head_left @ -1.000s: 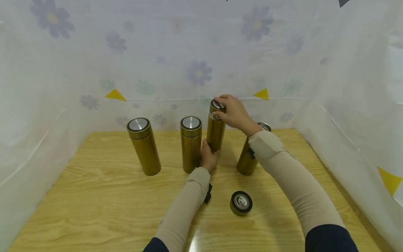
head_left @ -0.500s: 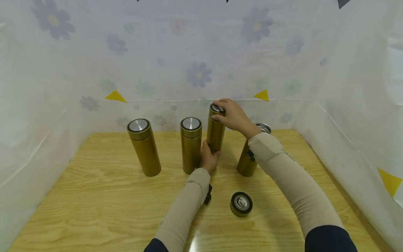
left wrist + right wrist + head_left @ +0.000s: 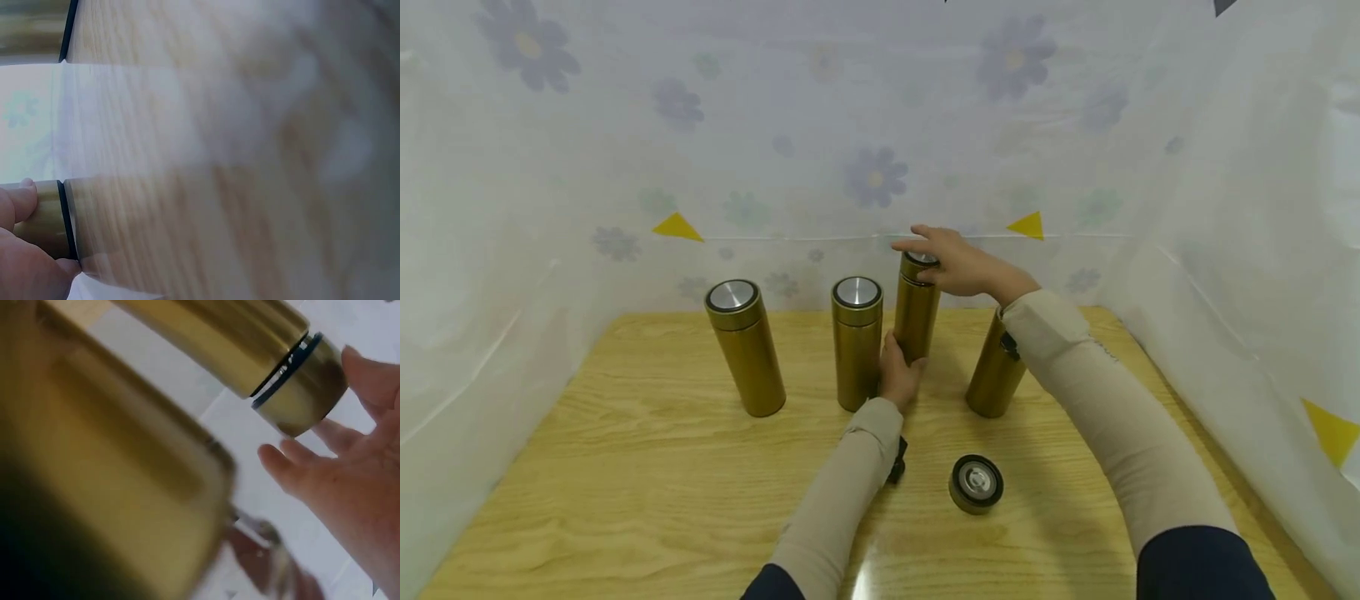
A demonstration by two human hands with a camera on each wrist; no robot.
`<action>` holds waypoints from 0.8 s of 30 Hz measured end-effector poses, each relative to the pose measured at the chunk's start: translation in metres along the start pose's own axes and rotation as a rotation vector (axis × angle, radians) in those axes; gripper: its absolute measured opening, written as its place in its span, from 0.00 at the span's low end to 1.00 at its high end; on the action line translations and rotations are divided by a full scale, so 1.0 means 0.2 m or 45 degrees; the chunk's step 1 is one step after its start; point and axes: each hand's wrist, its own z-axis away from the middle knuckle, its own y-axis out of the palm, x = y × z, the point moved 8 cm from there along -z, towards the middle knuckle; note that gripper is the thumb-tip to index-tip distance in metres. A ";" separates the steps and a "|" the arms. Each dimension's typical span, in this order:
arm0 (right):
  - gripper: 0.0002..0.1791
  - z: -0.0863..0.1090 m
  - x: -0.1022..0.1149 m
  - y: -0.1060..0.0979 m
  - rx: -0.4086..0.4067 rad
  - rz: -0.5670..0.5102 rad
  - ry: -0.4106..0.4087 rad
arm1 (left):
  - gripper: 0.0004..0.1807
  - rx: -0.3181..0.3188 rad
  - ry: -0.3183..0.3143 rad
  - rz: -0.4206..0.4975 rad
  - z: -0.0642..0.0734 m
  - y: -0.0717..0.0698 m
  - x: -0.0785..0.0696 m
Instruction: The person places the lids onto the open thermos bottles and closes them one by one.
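A gold thermos flask (image 3: 915, 321) stands upright at the back, its lid (image 3: 303, 387) on top. The right wrist view shows a thin silver gap between lid and body. My left hand (image 3: 901, 375) grips this flask low down; in the left wrist view its fingers (image 3: 31, 269) curl round the base. Over the lid, my right hand (image 3: 958, 262) has its fingers spread and loosened; the right wrist view shows thumb and fingers around the lid, mostly apart from it. Below my right forearm stands another gold flask (image 3: 995, 375), its top hidden by the sleeve.
Two lidded gold flasks (image 3: 858, 358) (image 3: 748, 358) stand upright to the left, the nearer one close beside my left hand. A loose lid (image 3: 976, 485) lies underside up on the wooden table (image 3: 625, 492). White flowered sheeting (image 3: 760, 150) encloses the back and sides.
The flask's lid has gone down onto its neck, narrowing the silver band. My right hand has loosened its fingers from the lid and lifted slightly. The left hand stays in place.
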 end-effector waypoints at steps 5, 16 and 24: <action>0.34 0.00 -0.01 0.02 0.169 -0.014 0.083 | 0.31 -0.014 0.011 0.029 0.01 0.00 -0.02; 0.31 -0.01 -0.01 0.01 0.131 0.068 0.184 | 0.31 -0.025 0.053 0.025 0.00 -0.01 -0.02; 0.34 0.01 -0.04 -0.01 -0.089 0.101 0.290 | 0.30 -0.036 0.086 0.030 0.02 -0.01 -0.02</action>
